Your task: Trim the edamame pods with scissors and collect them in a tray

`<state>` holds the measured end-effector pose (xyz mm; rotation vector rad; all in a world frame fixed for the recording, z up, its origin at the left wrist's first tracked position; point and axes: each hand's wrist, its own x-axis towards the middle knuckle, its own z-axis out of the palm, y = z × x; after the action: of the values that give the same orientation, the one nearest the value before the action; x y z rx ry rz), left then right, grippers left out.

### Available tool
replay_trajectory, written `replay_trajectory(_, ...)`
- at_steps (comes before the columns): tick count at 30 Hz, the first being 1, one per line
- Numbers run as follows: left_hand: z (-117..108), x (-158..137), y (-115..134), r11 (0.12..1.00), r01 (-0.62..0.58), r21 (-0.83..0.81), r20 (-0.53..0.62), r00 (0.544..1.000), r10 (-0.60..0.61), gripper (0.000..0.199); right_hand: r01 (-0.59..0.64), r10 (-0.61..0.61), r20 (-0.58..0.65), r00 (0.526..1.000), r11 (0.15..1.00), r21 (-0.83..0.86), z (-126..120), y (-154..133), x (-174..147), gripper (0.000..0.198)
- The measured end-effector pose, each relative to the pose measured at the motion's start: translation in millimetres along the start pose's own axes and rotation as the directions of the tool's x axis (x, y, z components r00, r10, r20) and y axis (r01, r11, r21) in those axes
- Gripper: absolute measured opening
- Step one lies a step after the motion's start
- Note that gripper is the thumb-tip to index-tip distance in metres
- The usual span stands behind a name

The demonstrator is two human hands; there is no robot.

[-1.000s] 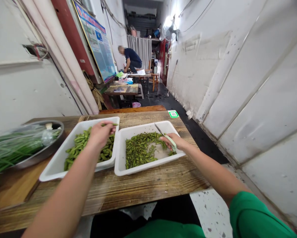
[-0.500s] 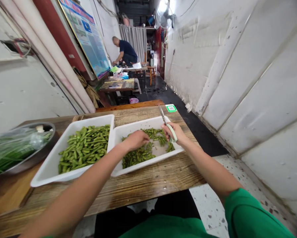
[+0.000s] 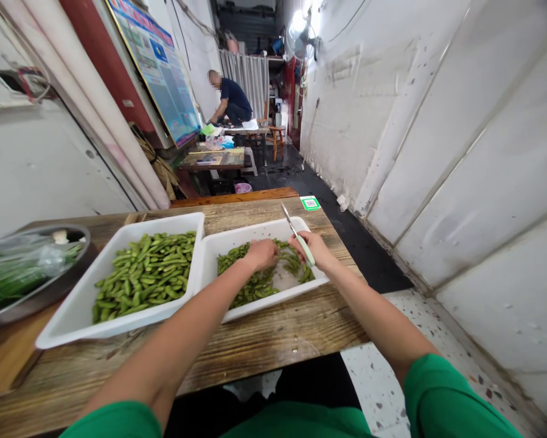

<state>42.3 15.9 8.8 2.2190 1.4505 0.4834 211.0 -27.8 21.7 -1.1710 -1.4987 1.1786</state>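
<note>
My right hand [image 3: 317,249] is closed around the pale green handles of a pair of scissors [image 3: 295,229]. The metal blades point up and away, over the far side of the right white tray [image 3: 257,233]. My left hand [image 3: 261,253] is lowered over that tray, fingers curled together and pointing at the scissors hand. What its fingertips hold, if anything, is hidden. Beneath both hands lie green bean pods [image 3: 255,286], some with bits of stem. The left white tray [image 3: 118,238] is heaped with plump green pods [image 3: 149,271].
A metal bowl [image 3: 79,261] with bagged green stalks [image 3: 17,274] stands at the far left beside a wooden board [image 3: 22,356]. A QR card [image 3: 310,203] lies at the wooden table's [image 3: 296,328] far corner. Behind, a person [image 3: 232,100] bends over another table.
My left hand has moved right, closer to the scissors. My right hand still grips the scissors, now slightly further left in view. The whole view has shifted a little.
</note>
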Motion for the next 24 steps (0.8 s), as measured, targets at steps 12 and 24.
replay_trajectory(12, -28.3, -25.9, -33.3, 0.458, 0.289, -0.841, 0.178, 0.946, -0.270, 0.034, -0.243, 0.286, 0.411, 0.866, 0.957, -0.156, 0.7, -3.5, -6.8, 0.040)
replay_trajectory(24, -21.3, -22.6, -32.6, 0.569, 0.288, -0.771, 0.139, 0.947, -0.291, 0.024, -0.202, 0.256, 0.413, 0.874, 0.965, -0.169, 2.1, -4.7, -8.1, 0.042)
